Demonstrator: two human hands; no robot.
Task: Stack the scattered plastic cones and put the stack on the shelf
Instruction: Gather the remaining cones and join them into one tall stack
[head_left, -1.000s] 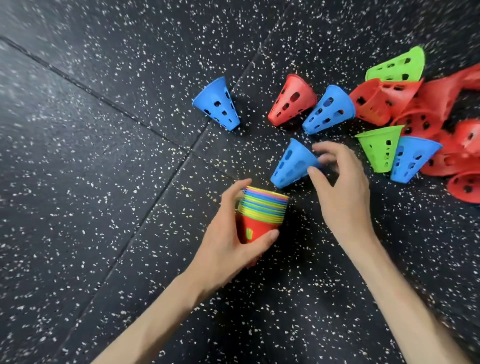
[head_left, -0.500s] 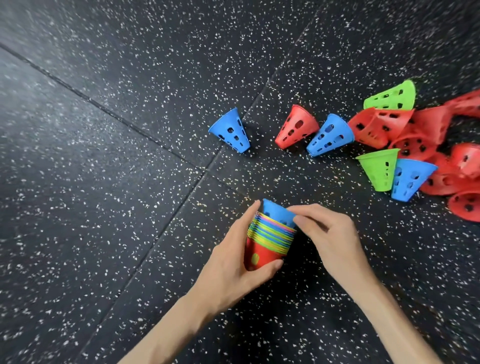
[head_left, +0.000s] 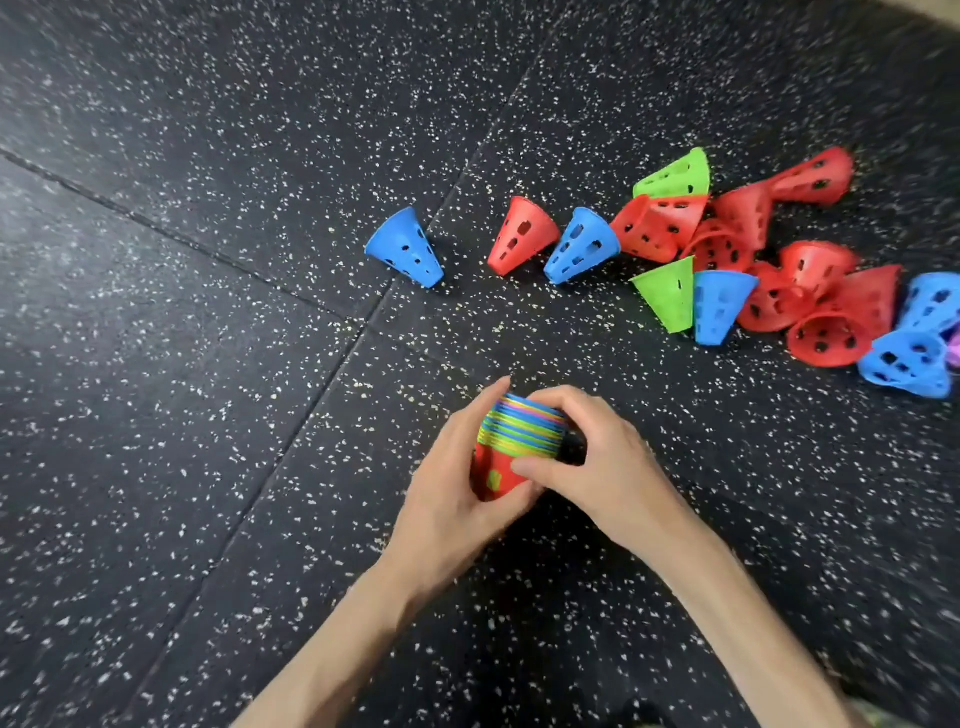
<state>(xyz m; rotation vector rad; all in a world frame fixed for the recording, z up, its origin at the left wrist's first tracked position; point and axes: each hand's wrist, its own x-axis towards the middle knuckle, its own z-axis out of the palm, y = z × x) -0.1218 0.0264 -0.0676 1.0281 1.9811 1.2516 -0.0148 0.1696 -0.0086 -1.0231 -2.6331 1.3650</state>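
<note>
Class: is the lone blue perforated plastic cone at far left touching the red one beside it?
Apart: head view shows bare floor between blue cone and red cone.

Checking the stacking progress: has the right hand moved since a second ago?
Yes. The right hand came back from the loose cones toward the person; it now holds the stack with the left hand.

1. There is only one view, from a camera worn on the person's head.
2. It looks forward and steeply down at the floor (head_left: 208, 364), almost from above.
3. The lens is wide, so the seams of the floor mats spread out toward the edges.
4. Both forearms enter from the bottom edge, and the left hand (head_left: 447, 499) and right hand (head_left: 597, 467) meet close to the camera, a little below the centre.
5. The loose cones (head_left: 727, 260) lie farther away, in the upper right part, reaching the right edge.
</note>
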